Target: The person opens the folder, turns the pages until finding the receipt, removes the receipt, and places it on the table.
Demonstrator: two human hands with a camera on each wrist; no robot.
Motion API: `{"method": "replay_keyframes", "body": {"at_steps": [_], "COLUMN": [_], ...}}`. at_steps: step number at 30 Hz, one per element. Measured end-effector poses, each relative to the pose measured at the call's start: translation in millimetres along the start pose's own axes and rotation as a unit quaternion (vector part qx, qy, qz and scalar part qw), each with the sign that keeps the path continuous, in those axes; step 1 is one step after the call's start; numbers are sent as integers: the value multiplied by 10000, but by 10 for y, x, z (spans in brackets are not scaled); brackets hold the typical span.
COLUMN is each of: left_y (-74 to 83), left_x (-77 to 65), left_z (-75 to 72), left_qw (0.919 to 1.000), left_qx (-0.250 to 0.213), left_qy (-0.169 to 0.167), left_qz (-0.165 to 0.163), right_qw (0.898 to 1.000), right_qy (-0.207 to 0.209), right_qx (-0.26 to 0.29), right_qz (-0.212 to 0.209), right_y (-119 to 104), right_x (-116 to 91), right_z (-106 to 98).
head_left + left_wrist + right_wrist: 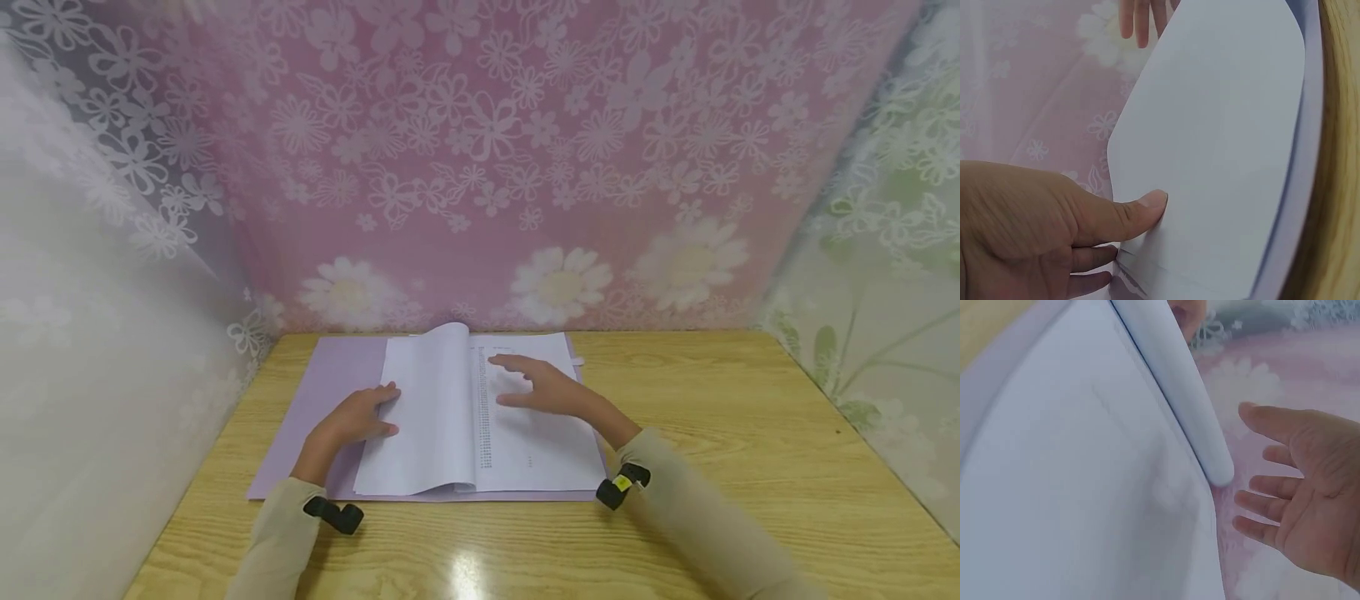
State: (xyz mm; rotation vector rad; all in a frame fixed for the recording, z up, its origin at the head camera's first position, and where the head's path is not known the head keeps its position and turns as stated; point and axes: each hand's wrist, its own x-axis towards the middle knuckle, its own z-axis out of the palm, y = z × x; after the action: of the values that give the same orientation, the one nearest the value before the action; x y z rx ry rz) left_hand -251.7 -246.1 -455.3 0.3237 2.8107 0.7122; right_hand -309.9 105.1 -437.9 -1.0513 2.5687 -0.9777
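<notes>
A lavender folder [296, 442] lies spread on the table with a stack of white sheets in it. The turned sheets [420, 417] lie on the left and bulge up in a curve at the fold. On the right sheet [547, 458] runs a narrow column of small print, too small to read. My left hand [357, 417] rests at the left edge of the turned sheets, its thumb [1141, 212] lying on the paper. Over the right sheet hovers my right hand [546, 387], thumb and fingers spread apart; the right wrist view shows nothing between them.
The wood-grain table [712, 417] extends to the right of the folder and in front of it. A pink floral sheet [465, 250] hangs behind the table's back edge, with pale floral sheets at both sides. A small white tab [577, 362] sticks out at the folder's right edge.
</notes>
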Motion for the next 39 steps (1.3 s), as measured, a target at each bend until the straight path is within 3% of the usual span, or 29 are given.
{"method": "replay_keyframes", "body": {"at_steps": [9,14,19,27,39], "left_y": [-41,-24,4,-11,-44], "left_x": [15,9,-10,17,28], "left_z": [-13,-27,-58,-26,-17], "left_qw": [10000,9998,9996,9998,9997], "left_qx": [58,185,256,210,195], "left_qy": [18,30,35,33,59], "left_qz": [-25,-46,-99,-40,-100], "right_qw": [9916,9844,9808,9802,9795], "right_qy": [868,1200,1270,1344,1307], "right_qx": [104,228,485,490,477], "right_qz": [954,1267,1398,1369,1457], "right_y": [585,832,1018,1176,1173], "right_x": [0,-41,-52,-47,-20], "right_z": [-371,-445,-449,-422,-406]}}
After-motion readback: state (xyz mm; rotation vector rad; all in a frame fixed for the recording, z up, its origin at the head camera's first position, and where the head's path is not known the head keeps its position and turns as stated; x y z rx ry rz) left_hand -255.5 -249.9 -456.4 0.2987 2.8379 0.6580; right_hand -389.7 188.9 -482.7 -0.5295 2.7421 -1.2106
